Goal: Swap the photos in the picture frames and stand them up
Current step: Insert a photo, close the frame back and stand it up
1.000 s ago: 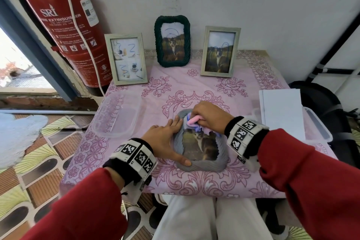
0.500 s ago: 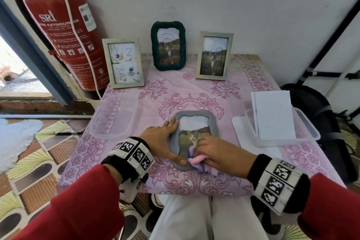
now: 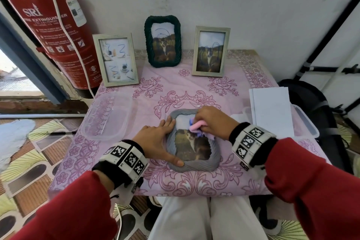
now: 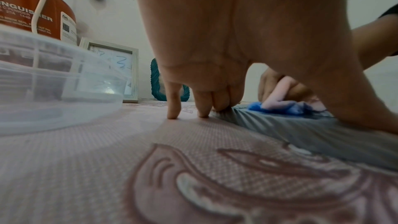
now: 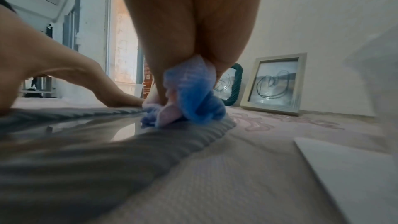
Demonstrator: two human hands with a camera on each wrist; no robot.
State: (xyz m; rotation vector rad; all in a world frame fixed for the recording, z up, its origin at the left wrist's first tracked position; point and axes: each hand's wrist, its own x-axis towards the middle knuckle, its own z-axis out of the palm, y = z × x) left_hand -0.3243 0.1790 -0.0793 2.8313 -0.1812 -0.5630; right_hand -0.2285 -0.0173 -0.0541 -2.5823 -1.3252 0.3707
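Observation:
A grey ribbed frame with a cat photo lies flat on the pink tablecloth, near the front edge. My left hand lies flat along its left side, fingers straight, thumb on the lower rim; the frame's grey edge runs under that hand. My right hand grips a bunched pink and blue cloth and presses it on the glass near the frame's top. The cloth touches the glass. Three frames stand at the back: pale, dark green, pale.
A red fire extinguisher stands at the back left. A clear plastic tub sits left of the grey frame. At the right, white sheets lie across another clear tub. A black bag sits beyond the table's right edge.
My right hand has carried the cloth from the frame's lower glass up to its top, having been at the top a second ago. My left hand has stayed put.

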